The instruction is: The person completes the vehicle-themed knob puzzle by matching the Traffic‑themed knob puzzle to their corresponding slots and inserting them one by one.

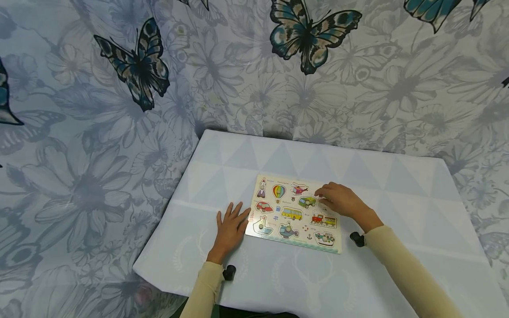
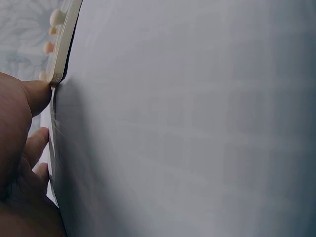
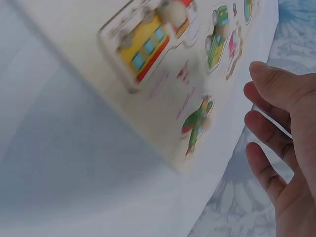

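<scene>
A wooden knob puzzle board (image 1: 301, 223) with vehicle pieces lies on the table. My left hand (image 1: 229, 229) rests on the tablecloth at its left side, fingers spread. In the left wrist view the thumb (image 2: 38, 96) touches the board's edge (image 2: 63, 54). Over the board's upper right part is my right hand (image 1: 343, 201), with nothing seen between its fingers. The right wrist view shows its loosely bent fingers (image 3: 266, 128) apart from the pieces: an airplane (image 3: 193, 129), a train (image 3: 143, 47) and a green car (image 3: 215, 47). From the head view, the airplane is hidden beneath this hand.
Other pieces on the board include a hot air balloon (image 1: 279, 191), a helicopter (image 1: 299, 189), a yellow bus (image 1: 291, 213) and a red car (image 1: 263, 206). A pale patterned cloth (image 1: 401, 207) covers the table. Behind it hangs a butterfly-and-flower backdrop (image 1: 246, 79).
</scene>
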Available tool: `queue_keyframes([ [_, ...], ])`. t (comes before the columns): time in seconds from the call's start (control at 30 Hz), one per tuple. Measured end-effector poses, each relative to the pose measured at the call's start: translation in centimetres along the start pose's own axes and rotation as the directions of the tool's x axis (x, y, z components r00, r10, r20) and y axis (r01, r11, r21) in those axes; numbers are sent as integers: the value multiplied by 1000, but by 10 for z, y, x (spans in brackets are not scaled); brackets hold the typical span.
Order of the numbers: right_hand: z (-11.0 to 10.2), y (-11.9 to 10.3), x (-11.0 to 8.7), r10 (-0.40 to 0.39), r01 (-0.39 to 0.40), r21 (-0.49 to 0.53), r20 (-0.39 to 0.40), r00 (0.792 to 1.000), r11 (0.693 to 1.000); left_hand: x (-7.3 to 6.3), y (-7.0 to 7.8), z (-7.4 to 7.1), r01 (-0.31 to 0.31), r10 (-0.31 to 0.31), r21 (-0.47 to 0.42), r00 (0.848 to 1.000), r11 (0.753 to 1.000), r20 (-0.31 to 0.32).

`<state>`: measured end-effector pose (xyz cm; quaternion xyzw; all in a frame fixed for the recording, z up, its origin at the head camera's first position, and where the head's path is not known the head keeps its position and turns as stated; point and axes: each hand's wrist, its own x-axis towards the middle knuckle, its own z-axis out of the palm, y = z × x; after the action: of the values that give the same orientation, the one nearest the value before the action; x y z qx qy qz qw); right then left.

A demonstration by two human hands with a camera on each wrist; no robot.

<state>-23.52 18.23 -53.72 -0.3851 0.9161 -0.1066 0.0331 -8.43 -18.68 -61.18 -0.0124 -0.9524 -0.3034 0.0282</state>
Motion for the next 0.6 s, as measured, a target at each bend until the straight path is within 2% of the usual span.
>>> queue_keyframes([
  [0.4, -10, 29, -75, 65, -66, 2, 13, 998, 998, -1, -1, 1, -9, 9, 1, 1000, 1000, 3],
  [0.6, -16, 41, -108, 115, -116, 18, 54, 992, 993, 0, 0, -1, -10, 10, -9, 1000, 1000, -4],
])
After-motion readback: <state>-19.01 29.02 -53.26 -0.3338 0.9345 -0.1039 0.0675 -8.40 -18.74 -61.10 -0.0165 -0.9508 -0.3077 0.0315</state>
